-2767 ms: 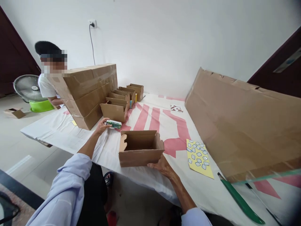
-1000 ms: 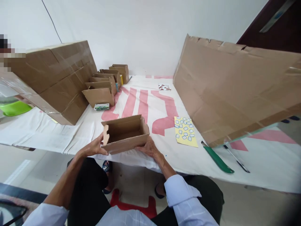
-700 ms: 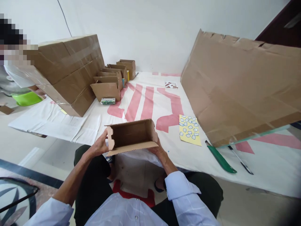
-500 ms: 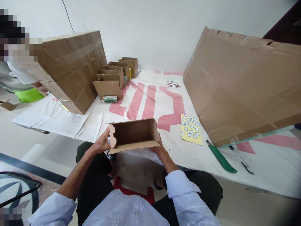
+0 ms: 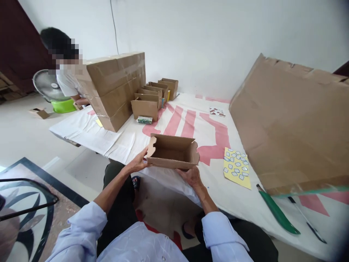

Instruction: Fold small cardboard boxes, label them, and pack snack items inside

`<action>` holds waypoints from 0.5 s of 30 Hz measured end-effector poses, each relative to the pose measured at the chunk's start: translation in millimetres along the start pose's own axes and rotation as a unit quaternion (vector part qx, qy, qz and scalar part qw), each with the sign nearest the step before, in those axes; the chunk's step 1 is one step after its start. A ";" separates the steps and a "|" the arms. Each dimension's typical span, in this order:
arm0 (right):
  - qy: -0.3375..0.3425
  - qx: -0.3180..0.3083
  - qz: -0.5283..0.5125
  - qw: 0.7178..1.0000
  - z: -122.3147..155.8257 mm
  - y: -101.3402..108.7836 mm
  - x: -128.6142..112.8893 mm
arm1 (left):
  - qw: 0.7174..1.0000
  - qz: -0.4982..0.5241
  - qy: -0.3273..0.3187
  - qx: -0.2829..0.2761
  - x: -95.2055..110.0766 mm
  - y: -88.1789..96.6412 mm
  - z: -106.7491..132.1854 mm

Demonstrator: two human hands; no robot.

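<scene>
An open-topped brown cardboard box [image 5: 171, 162] is held between both hands at the table's front edge, its hollow inside facing up towards me. My left hand [image 5: 137, 162] grips the box's left end, close to a notched flap. Under the front right corner, my right hand [image 5: 191, 176] is closed on the box, some fingers hidden beneath it. To the right lies a yellow sheet [image 5: 237, 169] dotted with small white stickers. Beyond that are a green-handled knife [image 5: 279, 213] and a pen [image 5: 308, 220].
Several similar cardboard boxes [image 5: 145, 109] stand in a row at the back left, a small green-and-white carton [image 5: 144, 120] before them. Large cardboard stacks [image 5: 117, 91] and a big leaning cardboard panel [image 5: 294, 123] flank the cloth-covered table [image 5: 128, 145]. A person [image 5: 67, 69] sits far left.
The view has swung left, so things appear further right. The box has been tilted, with its front wall now raised and its opening turned more upward; both hands still hold it.
</scene>
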State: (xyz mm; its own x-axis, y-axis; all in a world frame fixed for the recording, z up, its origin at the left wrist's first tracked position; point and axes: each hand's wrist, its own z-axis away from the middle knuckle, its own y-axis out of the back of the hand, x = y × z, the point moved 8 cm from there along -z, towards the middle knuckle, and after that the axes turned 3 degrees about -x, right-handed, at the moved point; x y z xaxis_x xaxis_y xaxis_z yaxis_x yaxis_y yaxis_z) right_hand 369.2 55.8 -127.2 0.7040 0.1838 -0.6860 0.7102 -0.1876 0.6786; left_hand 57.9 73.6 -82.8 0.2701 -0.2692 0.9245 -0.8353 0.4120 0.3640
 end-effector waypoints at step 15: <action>0.015 -0.013 0.001 1.000 -25.5 -13.5 -18.6 | 0.986 -0.065 -0.012 0.151 -35.0 16.9 -17.2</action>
State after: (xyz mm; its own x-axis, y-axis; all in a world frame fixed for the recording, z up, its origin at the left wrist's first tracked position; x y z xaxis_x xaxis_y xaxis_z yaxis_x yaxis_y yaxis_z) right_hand 346.6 79.5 -116.9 0.7055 0.2126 -0.6760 0.7077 -0.1625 0.6875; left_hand 42.5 105.0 -107.1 0.3764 -0.3254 0.8674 -0.8995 0.0959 0.4263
